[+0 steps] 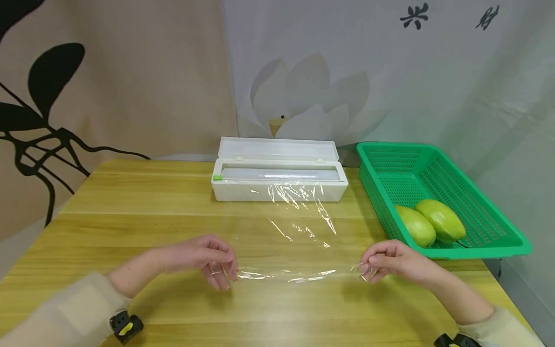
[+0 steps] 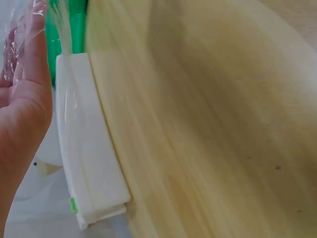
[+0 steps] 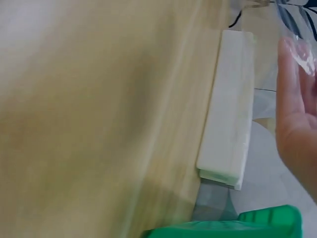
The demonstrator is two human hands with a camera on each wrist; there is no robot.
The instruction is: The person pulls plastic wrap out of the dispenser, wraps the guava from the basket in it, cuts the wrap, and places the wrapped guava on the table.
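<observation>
A sheet of clear plastic wrap (image 1: 299, 231) stretches from a white dispenser box (image 1: 277, 193) toward the person. Its near edge spans between both hands above the wooden table. At the left corner, the left hand (image 1: 212, 260) pinches the film between thumb and fingers. The right hand (image 1: 392, 260) pinches the opposite corner, close to the green basket. The box's lid (image 1: 277, 148) is tipped back, and a roll (image 1: 277, 174) lies inside. Crinkled film covers the fingertips (image 2: 37, 25) in the left wrist view and the fingertips (image 3: 303, 54) in the right wrist view.
A green plastic basket (image 1: 481, 212) stands on the right of the table, holding two yellow-green mango-like fruits (image 1: 440, 220). Behind the wooden table (image 1: 130, 212) hangs a printed cloth (image 1: 173, 72). A small green slider (image 1: 218, 178) sits at the box's left end.
</observation>
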